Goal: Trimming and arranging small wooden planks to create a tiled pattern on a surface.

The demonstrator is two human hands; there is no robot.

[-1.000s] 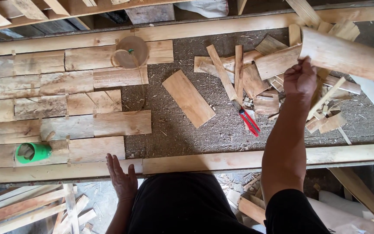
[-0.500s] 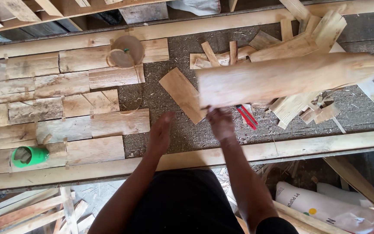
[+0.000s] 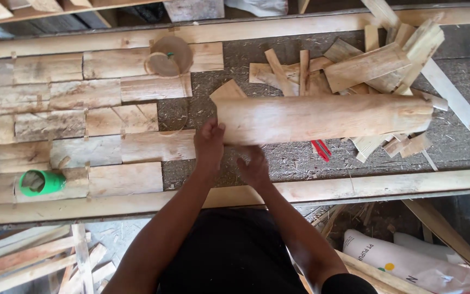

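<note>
- Plank (image 3: 322,118) lay crosswise above the desk (image 3: 278,163), long and pale, its length running from the middle of the view out to the right.
- The left hand (image 3: 210,144) gripped the plank's left end, fingers curled over the near corner and thumb on the top face.
- The right hand (image 3: 254,169) sat just below the plank's lower edge, near the left hand; its fingers curled up towards the wood, but I could not tell whether they were closed on it.
- The plank's right end reached over a loose pile of wood scraps (image 3: 365,65) at the far right of the desk.
- A red knife (image 3: 320,148) lay on the desk under the plank, only its lower part showing below the edge.
- A shorter board (image 3: 227,90) poked out from behind the plank's top edge, just above the left hand.
- To the left of both hands, rows of flat boards (image 3: 82,125) lay fitted side by side.
- A green cup (image 3: 42,182) lay on its side on those boards, well apart from the hands.
- A roll of tape (image 3: 171,56) rested at the top of the boards.
</note>
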